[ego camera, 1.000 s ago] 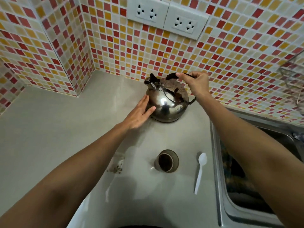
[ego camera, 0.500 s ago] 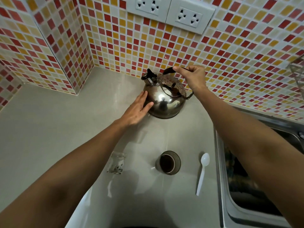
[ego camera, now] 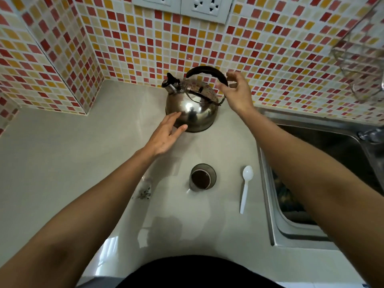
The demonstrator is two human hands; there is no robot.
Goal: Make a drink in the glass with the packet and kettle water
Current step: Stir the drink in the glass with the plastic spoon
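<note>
A shiny steel kettle [ego camera: 193, 113] with a black arched handle [ego camera: 204, 69] stands on the grey counter against the tiled wall. My left hand [ego camera: 166, 136] lies flat with fingers apart, its fingertips touching the kettle's lower left side. My right hand [ego camera: 236, 94] is at the right end of the handle, fingers loosened and spread around it. Nearer to me stands a small glass [ego camera: 192, 185] holding dark liquid. A clear torn packet [ego camera: 145, 190] with dark bits lies left of the glass, partly hidden by my left forearm.
A white plastic spoon [ego camera: 246, 188] lies right of the glass. A steel sink [ego camera: 270, 183] borders the counter on the right, with a tap [ego camera: 372, 135] at its far side. A wire rack [ego camera: 361, 65] hangs on the wall above; wall sockets [ego camera: 205, 7] sit over the kettle.
The kettle's handle has swung upright and my right hand has loosened its grip on it. My left hand has slid slightly lower along the kettle's side.
</note>
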